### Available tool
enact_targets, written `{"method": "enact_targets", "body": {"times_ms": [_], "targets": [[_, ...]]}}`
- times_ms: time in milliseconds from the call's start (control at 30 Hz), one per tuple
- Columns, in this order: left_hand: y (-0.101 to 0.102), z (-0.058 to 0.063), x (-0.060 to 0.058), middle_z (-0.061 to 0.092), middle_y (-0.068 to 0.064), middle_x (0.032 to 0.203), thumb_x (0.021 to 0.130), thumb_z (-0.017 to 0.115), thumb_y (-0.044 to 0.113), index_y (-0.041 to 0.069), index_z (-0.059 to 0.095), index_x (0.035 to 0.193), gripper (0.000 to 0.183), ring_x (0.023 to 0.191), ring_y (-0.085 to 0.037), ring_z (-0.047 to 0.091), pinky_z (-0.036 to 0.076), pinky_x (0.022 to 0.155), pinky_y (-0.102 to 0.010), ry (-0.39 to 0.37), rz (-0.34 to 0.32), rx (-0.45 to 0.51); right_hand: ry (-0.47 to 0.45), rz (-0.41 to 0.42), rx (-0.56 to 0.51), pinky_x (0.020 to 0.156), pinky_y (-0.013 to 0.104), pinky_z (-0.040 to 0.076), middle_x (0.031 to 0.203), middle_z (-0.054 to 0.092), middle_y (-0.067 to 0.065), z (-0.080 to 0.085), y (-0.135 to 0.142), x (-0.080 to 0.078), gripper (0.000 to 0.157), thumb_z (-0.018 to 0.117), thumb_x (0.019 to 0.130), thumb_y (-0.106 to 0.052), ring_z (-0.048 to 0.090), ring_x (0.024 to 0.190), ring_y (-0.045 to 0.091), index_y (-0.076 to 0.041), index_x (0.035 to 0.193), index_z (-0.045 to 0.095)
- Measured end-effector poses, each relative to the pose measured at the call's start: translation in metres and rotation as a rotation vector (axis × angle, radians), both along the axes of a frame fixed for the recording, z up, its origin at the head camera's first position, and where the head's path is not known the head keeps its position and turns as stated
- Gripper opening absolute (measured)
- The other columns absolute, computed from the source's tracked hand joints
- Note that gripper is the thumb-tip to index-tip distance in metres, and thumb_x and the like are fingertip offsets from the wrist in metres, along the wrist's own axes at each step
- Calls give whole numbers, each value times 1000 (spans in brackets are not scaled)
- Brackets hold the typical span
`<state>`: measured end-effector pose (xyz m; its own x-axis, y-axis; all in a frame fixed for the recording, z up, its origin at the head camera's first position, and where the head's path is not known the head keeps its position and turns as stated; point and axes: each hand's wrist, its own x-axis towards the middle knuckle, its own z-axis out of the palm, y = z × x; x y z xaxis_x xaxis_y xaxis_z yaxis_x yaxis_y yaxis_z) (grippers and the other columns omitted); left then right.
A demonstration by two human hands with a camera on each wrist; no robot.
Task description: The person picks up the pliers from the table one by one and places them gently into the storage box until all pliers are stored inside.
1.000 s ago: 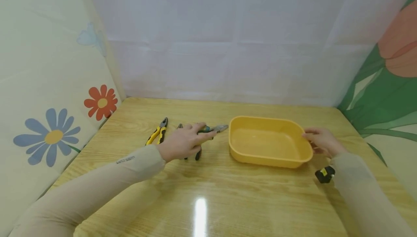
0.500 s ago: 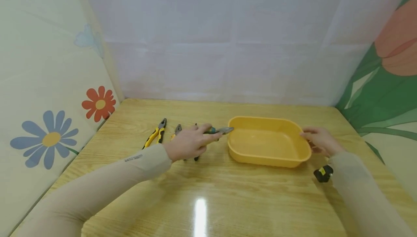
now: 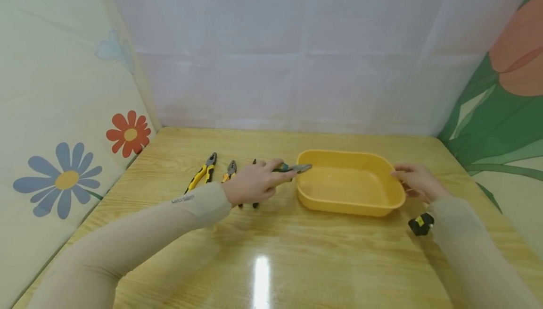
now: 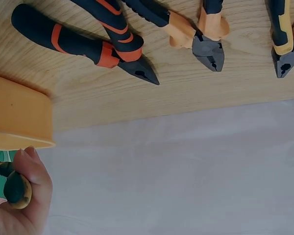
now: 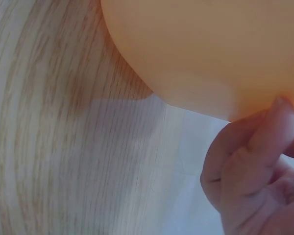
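My left hand [image 3: 254, 182] holds a pair of pliers with dark green handles [image 3: 302, 168]. Their metal nose reaches over the left rim of a yellow plastic basin [image 3: 343, 208]. In the left wrist view, the thumb and fingers close round the green handle ends [image 4: 14, 188], beside the basin wall [image 4: 19, 112]. At the basin's opposite end, my right hand [image 3: 417, 181] pinches the rim between thumb and fingers. The right wrist view shows that hand [image 5: 255, 171] on the basin's edge. The inside of the basin holds nothing visible.
Left of the basin lie yellow-and-black pliers [image 3: 209, 171], smaller pliers with orange-and-black handles [image 3: 231, 169], and black pliers with orange bands [image 4: 63, 36], partly under my left hand. A black-and-yellow tape measure [image 3: 421, 224] sits beside my right sleeve. A pale cloth [image 3: 271, 78] backs the table.
My left hand has moved right with the green-handled pliers, so their nose now passes over the basin's left rim. The pliers behind it show more. My right hand stays on the rim.
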<state>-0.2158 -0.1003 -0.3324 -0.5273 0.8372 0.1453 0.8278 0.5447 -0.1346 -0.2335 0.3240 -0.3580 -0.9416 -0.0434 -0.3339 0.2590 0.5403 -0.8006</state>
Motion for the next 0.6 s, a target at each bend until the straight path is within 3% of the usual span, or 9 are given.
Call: {"method": "enact_targets", "body": {"times_ms": [133, 367, 600], "targets": [[4, 3, -2, 47, -22, 137, 97, 53, 15, 20, 46, 147, 50, 75, -28, 59, 48, 53, -33, 12, -6, -1, -3, 0, 1, 66, 30, 54, 90, 61, -1, 1, 0, 0, 56, 44, 104, -22, 59, 75, 10, 17, 141, 28], [13, 9, -6, 44, -20, 140, 98, 50, 13, 22, 44, 148, 51, 80, -27, 57, 47, 52, -30, -36, 20, -30, 0, 1, 4, 67, 31, 54, 94, 61, 2, 1, 0, -1, 56, 43, 104, -22, 59, 77, 11, 17, 141, 28], [21, 9, -7, 46, -20, 137, 97, 50, 12, 22, 46, 147, 51, 71, -21, 53, 40, 49, -25, -9, -32, -37, 7, 10, -22, 66, 30, 55, 89, 61, -3, 1, -1, 1, 55, 44, 103, -21, 59, 75, 9, 18, 140, 27]]}}
